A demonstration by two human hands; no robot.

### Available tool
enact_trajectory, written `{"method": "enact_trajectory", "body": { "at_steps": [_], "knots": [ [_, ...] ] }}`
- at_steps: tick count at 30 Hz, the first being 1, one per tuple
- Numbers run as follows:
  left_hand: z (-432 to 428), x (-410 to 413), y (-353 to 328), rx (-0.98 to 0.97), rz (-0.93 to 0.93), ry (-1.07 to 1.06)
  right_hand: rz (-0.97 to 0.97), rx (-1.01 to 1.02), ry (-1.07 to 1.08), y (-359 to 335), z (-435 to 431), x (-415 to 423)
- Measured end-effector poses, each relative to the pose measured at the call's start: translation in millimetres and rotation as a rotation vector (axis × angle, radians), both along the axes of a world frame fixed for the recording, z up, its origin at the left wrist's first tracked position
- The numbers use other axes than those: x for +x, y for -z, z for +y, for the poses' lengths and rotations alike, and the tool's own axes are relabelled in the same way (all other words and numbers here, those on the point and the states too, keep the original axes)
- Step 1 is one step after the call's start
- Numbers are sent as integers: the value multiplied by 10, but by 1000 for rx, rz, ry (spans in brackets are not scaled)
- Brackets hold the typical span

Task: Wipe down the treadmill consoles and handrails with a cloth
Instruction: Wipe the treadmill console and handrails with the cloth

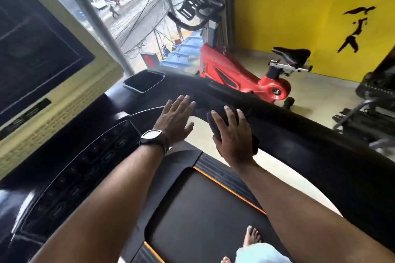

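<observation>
On the black handrail (299, 134), spread right hand (232, 134) presses a cloth (221, 118) (mostly hidden); left hand (175, 119) flat, empty.

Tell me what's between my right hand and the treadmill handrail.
A dark cloth. The right hand presses it onto the black handrail with fingers spread over it, so no bare gap shows in the head view.
</observation>
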State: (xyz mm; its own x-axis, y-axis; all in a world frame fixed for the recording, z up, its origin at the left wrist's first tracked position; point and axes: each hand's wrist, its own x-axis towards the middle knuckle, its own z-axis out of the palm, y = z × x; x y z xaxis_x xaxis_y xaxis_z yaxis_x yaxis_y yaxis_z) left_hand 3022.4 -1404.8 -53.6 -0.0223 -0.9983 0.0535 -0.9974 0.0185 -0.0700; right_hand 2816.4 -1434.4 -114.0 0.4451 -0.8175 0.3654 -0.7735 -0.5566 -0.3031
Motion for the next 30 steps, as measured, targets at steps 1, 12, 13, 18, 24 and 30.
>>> {"method": "enact_trajectory", "body": {
  "at_steps": [1, 12, 13, 18, 24, 30],
  "knots": [
    [-146, -28, -2, 13, -2, 33, -1, -4, 24, 48, -43, -11],
    [-1234, -360, 1, 164, -105, 488, -126, -133, 395, 192, -323, -210],
    [-1289, -319, -5, 174, -140, 523, -167, -129, 443, 228, -294, -198],
    [-1425, -133, -21, 211, -177, 669, -372, -102, 696, 407, -77, 254],
    [-1517, 163, 14, 243, -98, 804, -905, -8, 1008, 409, -267, 1045],
    [-1716, 376, 76, 238, -57, 919, -1383, -1, 1321, -8, -831, 1484]
  ]
}}
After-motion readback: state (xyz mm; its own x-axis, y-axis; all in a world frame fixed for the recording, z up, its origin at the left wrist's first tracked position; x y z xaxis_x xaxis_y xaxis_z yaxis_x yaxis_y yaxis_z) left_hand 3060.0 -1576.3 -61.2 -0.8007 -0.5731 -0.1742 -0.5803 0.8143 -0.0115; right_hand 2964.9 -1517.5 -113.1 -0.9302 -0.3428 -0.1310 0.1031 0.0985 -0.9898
